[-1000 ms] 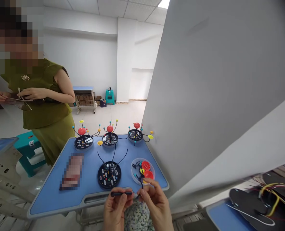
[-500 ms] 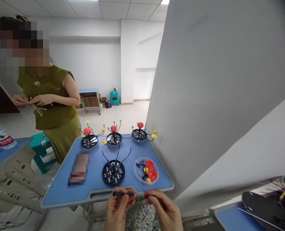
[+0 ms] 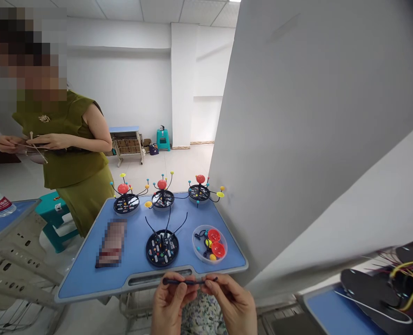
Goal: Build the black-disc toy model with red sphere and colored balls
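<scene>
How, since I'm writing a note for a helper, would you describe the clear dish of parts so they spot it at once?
On the blue desk, look at the front right corner, just ahead of the person's right hand. There sits a clear round dish holding two red discs and small yellow pieces; unlike the black round base beside it, it has no wires standing up.

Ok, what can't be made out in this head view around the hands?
Head view, all:
Dark rod: partly hidden by the left hand and right hand.
Pixelated flat item on the table: unreadable.
Black disc: markings too small to read.
Black shapes: cut off by the frame edge.
</scene>
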Tool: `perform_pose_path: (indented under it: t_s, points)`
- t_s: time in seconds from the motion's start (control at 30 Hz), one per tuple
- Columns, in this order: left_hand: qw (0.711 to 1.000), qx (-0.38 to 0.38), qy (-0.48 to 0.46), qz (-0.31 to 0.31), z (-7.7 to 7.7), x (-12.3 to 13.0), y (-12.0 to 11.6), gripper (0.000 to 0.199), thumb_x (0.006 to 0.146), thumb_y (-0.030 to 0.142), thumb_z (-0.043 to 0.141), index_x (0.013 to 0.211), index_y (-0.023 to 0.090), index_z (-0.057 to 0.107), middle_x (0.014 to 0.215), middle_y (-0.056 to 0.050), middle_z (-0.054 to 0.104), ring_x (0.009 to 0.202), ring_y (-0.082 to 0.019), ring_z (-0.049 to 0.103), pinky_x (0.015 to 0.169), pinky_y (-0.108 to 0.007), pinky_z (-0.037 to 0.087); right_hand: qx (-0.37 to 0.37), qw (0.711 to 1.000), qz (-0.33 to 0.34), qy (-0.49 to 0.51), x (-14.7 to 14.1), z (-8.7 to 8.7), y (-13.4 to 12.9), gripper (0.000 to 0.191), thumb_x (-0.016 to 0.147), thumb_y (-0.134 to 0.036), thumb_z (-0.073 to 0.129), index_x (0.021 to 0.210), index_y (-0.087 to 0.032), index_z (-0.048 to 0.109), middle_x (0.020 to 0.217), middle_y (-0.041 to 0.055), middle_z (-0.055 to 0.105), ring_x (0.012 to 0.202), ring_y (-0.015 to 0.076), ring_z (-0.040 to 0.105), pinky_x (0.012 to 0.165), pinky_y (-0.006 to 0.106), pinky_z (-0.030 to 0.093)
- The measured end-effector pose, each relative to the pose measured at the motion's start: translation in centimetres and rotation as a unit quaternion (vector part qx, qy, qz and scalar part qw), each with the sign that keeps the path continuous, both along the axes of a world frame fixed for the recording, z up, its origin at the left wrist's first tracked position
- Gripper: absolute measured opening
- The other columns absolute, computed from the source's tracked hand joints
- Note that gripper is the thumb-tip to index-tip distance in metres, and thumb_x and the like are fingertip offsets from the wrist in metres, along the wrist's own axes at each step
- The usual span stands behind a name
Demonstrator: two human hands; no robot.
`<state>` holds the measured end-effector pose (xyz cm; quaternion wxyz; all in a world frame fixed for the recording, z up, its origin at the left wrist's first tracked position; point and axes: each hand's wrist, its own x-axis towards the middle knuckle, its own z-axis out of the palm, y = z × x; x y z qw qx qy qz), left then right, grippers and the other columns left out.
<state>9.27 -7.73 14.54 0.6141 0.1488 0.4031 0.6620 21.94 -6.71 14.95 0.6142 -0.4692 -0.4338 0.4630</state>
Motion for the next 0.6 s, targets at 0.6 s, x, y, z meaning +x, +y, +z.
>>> perform_pose_path:
  t_s: [0.6]
  points:
    - [0.992,0.012,0.122,-0.024,-2.0,-0.3,0.4,0.038,0.054,0.048,0.087,0.069,0.019,0.066,0.079,-0.009,0.079,0.069,-0.026,0.074,0.065,-0.034,0.059,-0.006,0.987,0.057,-0.15,0.0,-0.1,0.4,0.039,0.083,-0.051,0.064,0.064,-0.018,0.073,0.056,0.0019,0.066,0.053,0.016,0.058,0.054,0.023,0.046]
